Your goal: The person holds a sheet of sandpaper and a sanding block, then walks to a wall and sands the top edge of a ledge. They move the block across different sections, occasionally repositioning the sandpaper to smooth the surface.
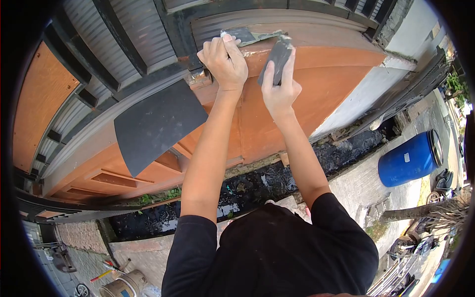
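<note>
Orange-brown painted metal makes up the gate panel (316,94), the largest thing in view; it is smooth and matt, with raised ribs and recessed rectangles, framed by dark bars and grey corrugated slats (128,29) towards 11 o'clock. A blue plastic drum (408,161), round and glossy, is seen lying on its side on the paving at 3 o'clock, well apart from the work. A dark grey sheet of sandpaper (158,123), flat, gritty and four-sided, is seen resting against the panel at 9 o'clock of the arms.

The left hand (225,62) is pressed on the upper rail at 12 o'clock, its fingers curled narrowly over a small dark scrap (241,34) beside peeling grey paint. The right hand (279,91) is held just beside it, its fingers closed on a folded dark abrasive pad (278,58) laid against the orange surface.

The large loose sheet is judged likely to slide off, since nothing is seen pinning it. The pad could be dragged over a rib edge and torn, or fingertips scraped on the flaking paint, if pressure were put on unevenly at arm's reach.
</note>
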A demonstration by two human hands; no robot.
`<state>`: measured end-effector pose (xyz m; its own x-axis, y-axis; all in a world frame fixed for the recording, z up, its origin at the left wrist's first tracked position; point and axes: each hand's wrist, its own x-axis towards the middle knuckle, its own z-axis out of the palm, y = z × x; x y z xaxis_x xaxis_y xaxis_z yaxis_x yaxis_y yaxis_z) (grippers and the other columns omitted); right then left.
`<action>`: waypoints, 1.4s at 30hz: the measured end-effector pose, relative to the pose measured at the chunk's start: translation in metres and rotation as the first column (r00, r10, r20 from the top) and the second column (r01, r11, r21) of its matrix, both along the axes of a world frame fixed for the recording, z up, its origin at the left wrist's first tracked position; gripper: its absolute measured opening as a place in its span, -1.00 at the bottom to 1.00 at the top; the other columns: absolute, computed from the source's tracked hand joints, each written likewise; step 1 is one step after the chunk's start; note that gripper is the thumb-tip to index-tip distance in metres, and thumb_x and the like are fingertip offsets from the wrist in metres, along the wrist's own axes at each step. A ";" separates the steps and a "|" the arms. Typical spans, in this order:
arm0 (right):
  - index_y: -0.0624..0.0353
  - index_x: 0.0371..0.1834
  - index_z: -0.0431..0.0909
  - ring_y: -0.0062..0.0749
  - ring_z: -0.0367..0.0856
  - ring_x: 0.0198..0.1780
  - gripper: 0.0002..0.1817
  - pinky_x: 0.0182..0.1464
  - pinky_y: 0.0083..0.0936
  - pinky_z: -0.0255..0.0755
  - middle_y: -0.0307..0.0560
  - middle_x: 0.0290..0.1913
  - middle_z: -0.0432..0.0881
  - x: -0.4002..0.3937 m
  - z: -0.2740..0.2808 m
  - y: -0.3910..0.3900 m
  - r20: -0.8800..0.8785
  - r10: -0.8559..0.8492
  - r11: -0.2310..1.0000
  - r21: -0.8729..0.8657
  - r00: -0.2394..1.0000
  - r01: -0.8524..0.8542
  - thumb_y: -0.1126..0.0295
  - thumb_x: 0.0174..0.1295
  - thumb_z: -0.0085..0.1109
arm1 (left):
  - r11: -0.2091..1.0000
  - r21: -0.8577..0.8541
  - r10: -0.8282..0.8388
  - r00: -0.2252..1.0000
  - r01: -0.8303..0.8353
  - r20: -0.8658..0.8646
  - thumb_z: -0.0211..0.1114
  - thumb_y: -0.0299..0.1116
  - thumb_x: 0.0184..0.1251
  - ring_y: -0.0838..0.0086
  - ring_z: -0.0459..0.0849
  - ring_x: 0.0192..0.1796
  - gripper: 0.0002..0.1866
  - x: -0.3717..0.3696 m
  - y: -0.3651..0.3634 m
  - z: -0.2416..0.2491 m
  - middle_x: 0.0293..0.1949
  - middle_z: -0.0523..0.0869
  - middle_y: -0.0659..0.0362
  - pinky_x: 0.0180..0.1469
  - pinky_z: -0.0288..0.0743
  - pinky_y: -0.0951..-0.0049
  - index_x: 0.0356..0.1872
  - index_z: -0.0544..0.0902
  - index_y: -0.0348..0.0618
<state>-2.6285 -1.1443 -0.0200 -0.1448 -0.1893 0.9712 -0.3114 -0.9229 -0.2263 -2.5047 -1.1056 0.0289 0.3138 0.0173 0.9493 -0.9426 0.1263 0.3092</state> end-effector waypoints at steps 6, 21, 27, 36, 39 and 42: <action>0.59 0.60 0.29 -0.28 0.78 -0.52 -0.25 -0.42 -0.44 0.63 0.37 -0.03 0.84 0.003 0.001 0.010 0.056 0.129 0.987 0.087 0.990 -0.133 0.53 0.39 0.35 | 0.997 -0.069 -0.035 0.999 0.034 -0.010 0.06 -0.37 0.70 0.31 0.50 -0.30 -0.56 0.002 -0.005 0.000 -0.46 0.66 0.29 -0.05 0.20 0.22 -0.47 0.76 -0.07; 0.60 0.48 0.45 -0.35 0.64 -0.67 -0.31 -0.52 -0.41 0.53 0.06 -0.54 0.72 0.009 -0.035 0.024 -0.206 0.027 0.999 -0.032 0.978 -0.035 0.53 0.30 0.46 | 0.999 -0.024 -0.049 0.999 0.048 -0.020 0.00 -0.34 0.74 0.27 0.52 -0.26 -0.52 0.004 -0.002 0.000 -0.42 0.69 0.23 0.00 0.23 0.21 -0.44 0.78 -0.09; 0.56 0.55 0.38 -0.28 0.69 -0.63 -0.26 -0.50 -0.42 0.56 0.09 -0.48 0.77 0.006 0.023 0.017 -0.024 0.043 0.994 0.098 0.999 -0.040 0.56 0.31 0.43 | 0.998 -0.013 -0.057 0.997 0.056 -0.061 -0.04 -0.28 0.79 0.25 0.54 -0.24 -0.48 -0.002 0.001 0.000 -0.41 0.76 0.19 0.00 0.27 0.20 -0.42 0.77 -0.15; 0.34 0.51 0.54 -0.48 0.43 -0.72 -0.30 -0.61 -0.47 0.32 -0.25 -0.66 0.50 0.015 0.037 0.014 0.018 -0.006 1.000 -0.028 1.000 0.006 0.49 0.26 0.48 | 0.998 0.028 -0.060 0.995 0.062 -0.080 0.02 -0.31 0.76 0.28 0.58 -0.25 -0.48 0.007 0.000 0.008 -0.45 0.75 0.24 0.01 0.26 0.18 -0.48 0.80 -0.08; 0.43 0.49 0.52 -0.45 0.56 -0.70 -0.29 -0.59 -0.47 0.41 -0.12 -0.61 0.65 0.012 0.001 0.026 -0.125 -0.006 1.000 -0.009 0.992 0.005 0.54 0.23 0.50 | 0.976 0.094 -0.186 0.978 0.195 -0.099 0.05 -0.20 0.79 0.24 0.65 -0.29 -0.43 0.010 0.014 0.015 -0.45 0.81 0.20 0.01 0.35 0.19 -0.49 0.84 -0.15; 0.41 0.51 0.51 -0.46 0.53 -0.70 -0.29 -0.60 -0.47 0.38 -0.16 -0.62 0.63 0.010 -0.047 0.038 -0.268 0.049 0.991 -0.104 0.962 -0.079 0.54 0.26 0.48 | 0.928 0.184 -0.289 0.938 0.324 -0.193 0.10 -0.15 0.78 0.18 0.76 -0.26 -0.45 0.012 0.028 0.023 -0.41 0.84 0.15 -0.03 0.52 0.20 -0.39 0.86 -0.26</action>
<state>-2.6184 -1.1066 -0.0671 0.1284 -0.0771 0.9887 -0.2852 -0.9577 -0.0376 -2.4930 -1.0773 0.0518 0.4190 -0.2980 0.8577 -0.8040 0.3171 0.5030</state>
